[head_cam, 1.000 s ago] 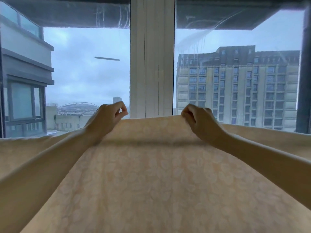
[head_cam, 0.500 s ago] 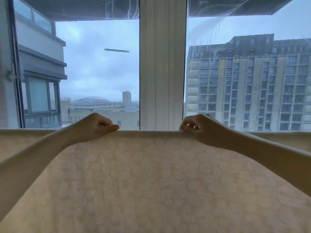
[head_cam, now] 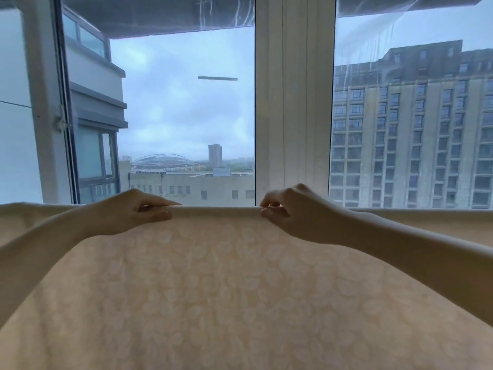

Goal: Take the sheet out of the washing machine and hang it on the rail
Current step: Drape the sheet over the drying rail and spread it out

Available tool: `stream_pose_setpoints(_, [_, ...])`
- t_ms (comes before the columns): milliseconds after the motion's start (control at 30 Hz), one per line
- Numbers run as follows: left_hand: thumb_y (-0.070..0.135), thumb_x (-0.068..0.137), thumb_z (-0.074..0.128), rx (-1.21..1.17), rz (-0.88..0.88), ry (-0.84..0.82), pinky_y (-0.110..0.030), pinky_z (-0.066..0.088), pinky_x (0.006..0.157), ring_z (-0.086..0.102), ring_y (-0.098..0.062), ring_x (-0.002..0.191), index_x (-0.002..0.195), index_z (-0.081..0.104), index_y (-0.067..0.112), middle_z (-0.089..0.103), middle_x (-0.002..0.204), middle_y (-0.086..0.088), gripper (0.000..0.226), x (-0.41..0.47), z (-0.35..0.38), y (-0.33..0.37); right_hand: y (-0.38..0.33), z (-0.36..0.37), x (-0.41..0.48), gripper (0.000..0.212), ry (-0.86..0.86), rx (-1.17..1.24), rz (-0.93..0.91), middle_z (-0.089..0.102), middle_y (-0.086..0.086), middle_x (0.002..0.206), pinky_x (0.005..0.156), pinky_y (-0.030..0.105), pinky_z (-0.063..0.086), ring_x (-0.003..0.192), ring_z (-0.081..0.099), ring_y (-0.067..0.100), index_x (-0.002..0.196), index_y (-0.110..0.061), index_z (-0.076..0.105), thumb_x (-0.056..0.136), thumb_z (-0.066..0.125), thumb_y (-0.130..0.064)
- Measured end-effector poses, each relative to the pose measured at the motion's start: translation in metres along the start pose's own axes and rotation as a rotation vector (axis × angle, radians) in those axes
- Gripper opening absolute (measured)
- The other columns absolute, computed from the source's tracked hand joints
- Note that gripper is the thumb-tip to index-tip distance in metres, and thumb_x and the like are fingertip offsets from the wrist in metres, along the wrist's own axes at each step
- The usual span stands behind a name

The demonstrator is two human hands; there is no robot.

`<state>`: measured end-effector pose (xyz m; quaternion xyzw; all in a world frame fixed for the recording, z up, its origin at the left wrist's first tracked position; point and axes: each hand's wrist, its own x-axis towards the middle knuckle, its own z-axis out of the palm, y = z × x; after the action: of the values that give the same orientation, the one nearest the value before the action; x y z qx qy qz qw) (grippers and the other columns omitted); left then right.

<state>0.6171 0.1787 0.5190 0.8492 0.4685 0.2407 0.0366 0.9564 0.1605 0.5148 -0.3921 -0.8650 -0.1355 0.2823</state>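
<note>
A pale peach sheet (head_cam: 226, 289) with a faint leaf pattern fills the lower half of the view. Its top fold runs straight and level from edge to edge, draped over a rail that the cloth hides. My left hand (head_cam: 133, 212) pinches the top fold left of centre, thumb under and fingers along the top. My right hand (head_cam: 288, 209) pinches the same fold right of centre with curled fingers. Both forearms reach in from the lower corners. The washing machine is out of view.
Straight ahead stands a white window post (head_cam: 293, 102) between two large panes. An open window sash (head_cam: 45, 102) is at the left. Outside are a tall building (head_cam: 413, 129) and grey sky.
The sheet's top edge has dropped from a raised hump to a flat level line over the rail. Both hands came down with it and now sit closer together.
</note>
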Motion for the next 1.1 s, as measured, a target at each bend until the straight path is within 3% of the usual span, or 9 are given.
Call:
stream_pose_setpoints(100, [0.080,0.069,0.044,0.010,0.006,-0.004,-0.020,0.049,0.087,0.063,0.005,0.093,0.119,0.058,0.051,0.066,0.104,0.031,0.059,-0.010,-0.012,-0.030,-0.020,0.014,0.019,0.025,0.007,-0.008,0.000,0.070,-0.001,0.087,0.070,0.038,0.056,0.073,0.066,0.014,0.104,-0.021,0.065,0.096,0.047,-0.035])
stream_pose_setpoints(200, [0.074,0.070,0.053,-0.060,0.037,0.043,-0.017,0.044,0.096,0.058,0.010,0.107,0.113,0.061,0.056,0.062,0.114,0.033,0.047,-0.017,-0.021,-0.055,-0.043,0.029,0.039,0.024,0.009,-0.004,0.007,0.070,-0.002,0.087,0.070,0.037,0.057,0.072,0.066,0.013,0.105,-0.021,0.065,0.097,0.046,-0.033])
stream_pose_setpoints(300, [0.055,0.077,0.066,-0.139,0.106,0.132,-0.006,0.043,0.091,0.060,0.009,0.104,0.102,0.067,0.053,0.065,0.107,0.032,0.025,-0.021,-0.022,-0.064,-0.066,0.046,0.057,0.020,0.010,0.031,0.042,0.068,-0.003,0.088,0.073,0.037,0.056,0.075,0.065,0.012,0.103,-0.020,0.062,0.095,0.052,-0.036])
stream_pose_setpoints(400, [0.034,0.075,0.067,-0.202,0.172,0.257,-0.011,0.049,0.087,0.066,0.002,0.096,0.099,0.071,0.038,0.070,0.101,0.023,0.025,-0.023,-0.016,-0.068,-0.083,0.057,0.070,0.015,0.054,0.050,0.079,0.067,-0.003,0.086,0.073,0.038,0.056,0.075,0.065,0.013,0.098,-0.018,0.057,0.094,0.055,-0.033])
stream_pose_setpoints(600, [0.054,0.089,0.053,0.019,0.225,0.500,-0.029,0.053,0.067,0.063,0.004,0.067,0.086,0.068,0.042,0.069,0.075,0.021,0.019,-0.022,-0.005,-0.078,-0.105,0.072,0.066,0.015,0.169,-0.140,0.058,0.054,-0.005,0.063,0.051,0.030,0.051,0.047,0.054,0.011,0.093,-0.018,0.042,0.100,0.038,-0.031])
stream_pose_setpoints(700, [0.051,0.091,0.041,0.165,0.334,0.612,-0.032,0.056,0.064,0.061,0.000,0.064,0.092,0.068,0.028,0.067,0.079,0.017,0.036,-0.013,-0.013,-0.080,-0.109,0.061,0.074,0.016,0.244,-0.181,0.059,0.051,-0.005,0.060,0.045,0.026,0.044,0.046,0.052,0.012,0.092,-0.020,0.037,0.101,0.033,-0.032])
stream_pose_setpoints(800, [0.046,0.094,0.044,0.256,0.367,0.726,-0.027,0.051,0.056,0.062,-0.009,0.059,0.092,0.065,0.024,0.069,0.072,0.009,0.030,0.002,-0.029,-0.083,-0.107,0.052,0.093,0.016,0.394,-0.168,0.063,0.050,-0.005,0.062,0.047,0.031,0.045,0.049,0.051,0.013,0.090,-0.017,0.039,0.100,0.038,-0.029])
stream_pose_setpoints(967, [0.049,0.092,0.043,0.279,0.311,0.636,-0.026,0.046,0.059,0.058,-0.008,0.060,0.089,0.066,0.026,0.069,0.071,0.009,0.033,0.024,-0.035,-0.085,-0.097,0.047,0.115,0.014,0.341,-0.145,0.052,0.054,0.001,0.064,0.052,0.033,0.050,0.051,0.054,0.016,0.091,-0.013,0.042,0.100,0.043,-0.025])
stream_pose_setpoints(1100, [0.046,0.087,0.061,0.200,0.242,0.594,-0.033,0.048,0.065,0.059,-0.016,0.059,0.077,0.065,0.024,0.062,0.062,0.003,0.025,0.052,-0.046,-0.088,-0.077,0.038,0.133,0.015,0.339,-0.008,0.154,0.054,0.000,0.064,0.055,0.036,0.047,0.055,0.054,0.017,0.086,-0.011,0.046,0.098,0.048,-0.019])
